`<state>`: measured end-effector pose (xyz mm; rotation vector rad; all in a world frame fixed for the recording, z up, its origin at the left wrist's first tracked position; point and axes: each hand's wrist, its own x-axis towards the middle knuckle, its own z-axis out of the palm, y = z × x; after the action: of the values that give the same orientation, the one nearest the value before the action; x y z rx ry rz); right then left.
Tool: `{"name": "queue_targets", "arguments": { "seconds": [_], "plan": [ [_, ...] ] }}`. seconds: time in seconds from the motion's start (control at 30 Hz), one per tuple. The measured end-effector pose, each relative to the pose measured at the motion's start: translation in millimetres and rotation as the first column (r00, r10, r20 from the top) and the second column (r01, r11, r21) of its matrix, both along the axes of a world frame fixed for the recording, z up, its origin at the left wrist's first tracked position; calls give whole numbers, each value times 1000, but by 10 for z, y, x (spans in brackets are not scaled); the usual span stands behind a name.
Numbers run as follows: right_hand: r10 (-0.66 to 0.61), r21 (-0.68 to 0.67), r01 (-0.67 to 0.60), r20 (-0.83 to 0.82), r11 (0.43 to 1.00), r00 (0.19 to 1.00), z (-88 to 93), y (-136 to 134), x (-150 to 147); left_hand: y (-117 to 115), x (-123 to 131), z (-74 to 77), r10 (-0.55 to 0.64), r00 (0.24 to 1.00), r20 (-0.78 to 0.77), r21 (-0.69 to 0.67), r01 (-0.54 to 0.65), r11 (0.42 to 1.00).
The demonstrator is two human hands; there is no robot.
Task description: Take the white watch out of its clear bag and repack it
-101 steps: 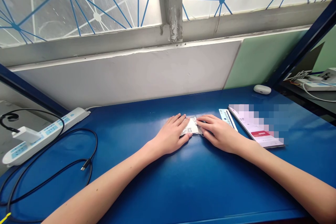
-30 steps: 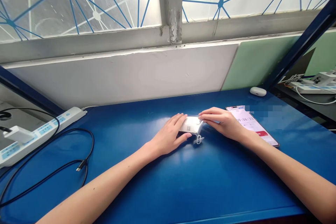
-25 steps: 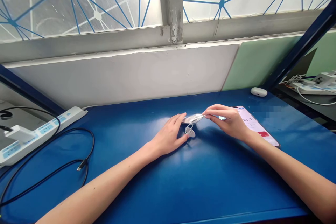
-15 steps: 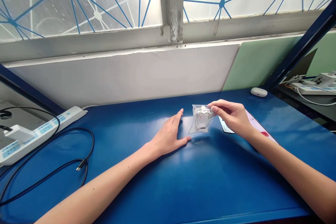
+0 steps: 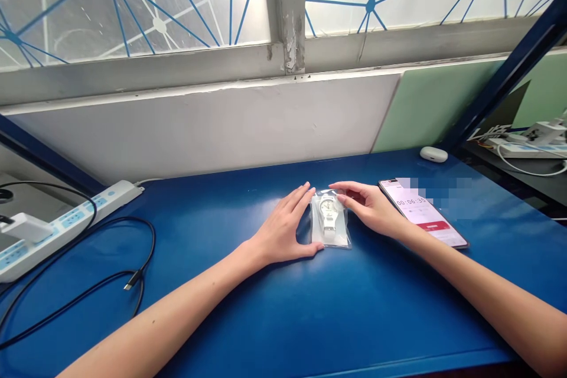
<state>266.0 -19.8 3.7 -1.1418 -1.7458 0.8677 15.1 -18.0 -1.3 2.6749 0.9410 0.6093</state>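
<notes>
A white wristwatch (image 5: pixel 328 212) is inside a clear plastic bag (image 5: pixel 343 241), which lies flat on the blue table. My left hand (image 5: pixel 286 225) rests at the bag's left side, fingers stretched and thumb spread, with the fingertips and thumb tip at its edge. At the upper right corner of the bag is my right hand (image 5: pixel 370 207), its index finger and thumb apart by the bag; whether they touch it is hard to tell.
A phone (image 5: pixel 425 212) showing a running timer lies right of my right hand. Behind it sits a white earbud case (image 5: pixel 433 155). On the left are a white power strip (image 5: pixel 84 215) and a looped black cable (image 5: pixel 153 242). A wall closes the table's far side.
My right hand has lowered the bagged watch from upright to flat on the table beside my left hand, and its pinch has loosened. More of the phone now shows.
</notes>
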Motion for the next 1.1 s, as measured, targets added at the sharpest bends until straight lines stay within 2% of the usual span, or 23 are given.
{"name": "queue_targets", "arguments": {
  "seconds": [0.17, 0.3, 0.43, 0.57, 0.73, 0.93, 1.1],
  "plan": [
    [66, 74, -78, 159, 994, 985, -102, -26, -24, 7, 11, -15, 23, 999, -26, 9, -23, 1000],
    [74, 113, -123, 362, 986, 929, -179, -66, -22, 5, 20, -22, 42, 998, -57, -34, -44, 998],
    [45, 167, -158, 534, 973, 844, -149, -81, 27, -1, 27, -1, 51, 996, -67, -62, -55, 997],
    [126, 147, -277, 630, 950, 766, -77, -79, 118, -2, 37, 19, 53, 997, -62, -18, -54, 998],
    [190, 55, -305, 676, 951, 712, -69, -93, 164, -11, 46, 8, 89, 994, -70, 37, -87, 996],
    [204, -5, -264, 651, 964, 731, -107, -80, 157, -38, 49, -6, 151, 983, -100, 89, -142, 986],
    [216, -31, -257, 645, 966, 733, -108, -70, 154, -12, 38, -24, 129, 989, -76, 73, -124, 990]
  ]
}}
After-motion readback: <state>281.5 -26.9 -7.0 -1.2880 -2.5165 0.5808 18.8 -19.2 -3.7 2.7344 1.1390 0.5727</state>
